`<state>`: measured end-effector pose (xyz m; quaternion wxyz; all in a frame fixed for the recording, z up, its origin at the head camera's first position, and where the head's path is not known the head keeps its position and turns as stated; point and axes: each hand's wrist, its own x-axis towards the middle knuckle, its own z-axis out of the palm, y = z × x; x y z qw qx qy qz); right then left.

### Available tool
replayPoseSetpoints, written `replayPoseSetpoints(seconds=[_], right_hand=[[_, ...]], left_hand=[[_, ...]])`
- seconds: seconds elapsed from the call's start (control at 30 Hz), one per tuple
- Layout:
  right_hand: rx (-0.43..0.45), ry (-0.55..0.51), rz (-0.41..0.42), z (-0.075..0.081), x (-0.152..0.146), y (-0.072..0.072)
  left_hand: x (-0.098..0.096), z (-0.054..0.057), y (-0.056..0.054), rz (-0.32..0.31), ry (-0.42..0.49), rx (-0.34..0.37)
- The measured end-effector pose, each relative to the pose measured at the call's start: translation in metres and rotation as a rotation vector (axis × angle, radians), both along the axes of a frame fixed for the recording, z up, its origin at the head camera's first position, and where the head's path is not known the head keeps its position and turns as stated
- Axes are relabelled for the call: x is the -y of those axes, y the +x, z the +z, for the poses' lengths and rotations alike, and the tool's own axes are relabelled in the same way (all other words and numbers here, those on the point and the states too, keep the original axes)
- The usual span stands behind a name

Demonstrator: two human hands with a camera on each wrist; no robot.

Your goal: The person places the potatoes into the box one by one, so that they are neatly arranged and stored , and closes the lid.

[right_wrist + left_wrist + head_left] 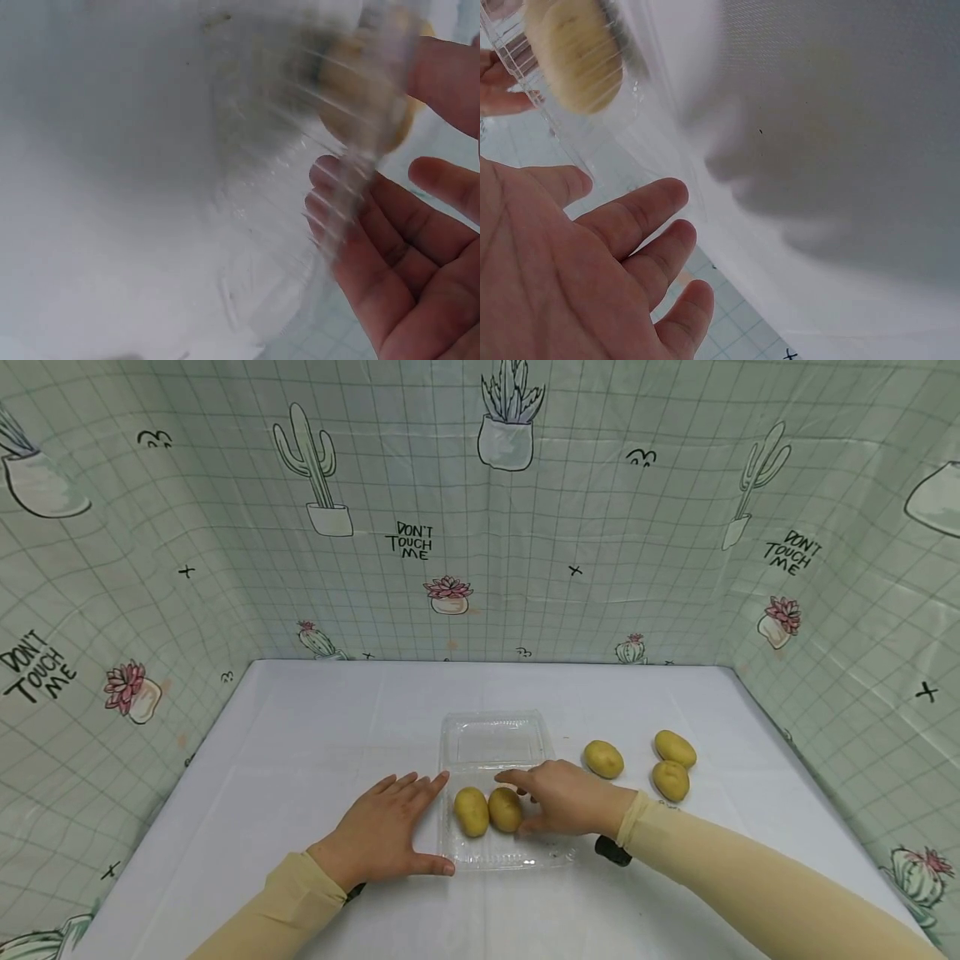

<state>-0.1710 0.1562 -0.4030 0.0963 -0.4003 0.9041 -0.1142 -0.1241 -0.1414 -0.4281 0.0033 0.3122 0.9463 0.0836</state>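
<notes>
A clear plastic clamshell box point(497, 862) lies with its lid folded back on the table, two yellow potatoes side by side in its near half. My left hand point(390, 827) is at the box's left edge, fingers spread and thumb by the near left corner. Over the right side of the box, my right hand point(566, 797) has its fingertips beside the right-hand potato point(505, 810); the left-hand potato point(471, 812) lies next to it. In the right wrist view, thumb and fingers stand apart near the ribbed plastic wall point(300, 142), with a potato point(360, 97) showing through it.
To the right of the box lie three more potatoes: one potato point(603, 759) close to the lid, a far potato point(675, 748) and a nearer potato point(671, 780) side by side. A white cloth point(337, 718) covers the table. Patterned curtains point(600, 527) enclose its back and sides.
</notes>
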Motion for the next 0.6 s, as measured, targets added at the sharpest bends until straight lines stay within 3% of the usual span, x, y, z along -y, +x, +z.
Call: replayPoseSetpoints(seconds=[0.4,0.6], right_hand=[[-0.099,-0.105,-0.065,0.031,-0.045,-0.007],[-0.127,-0.106,-0.182,0.038,-0.083,-0.006]], left_hand=[[0.001,0.0,0.001,-0.002,0.01,-0.001],[0.001,-0.001,0.0,-0.006,0.017,-0.011]])
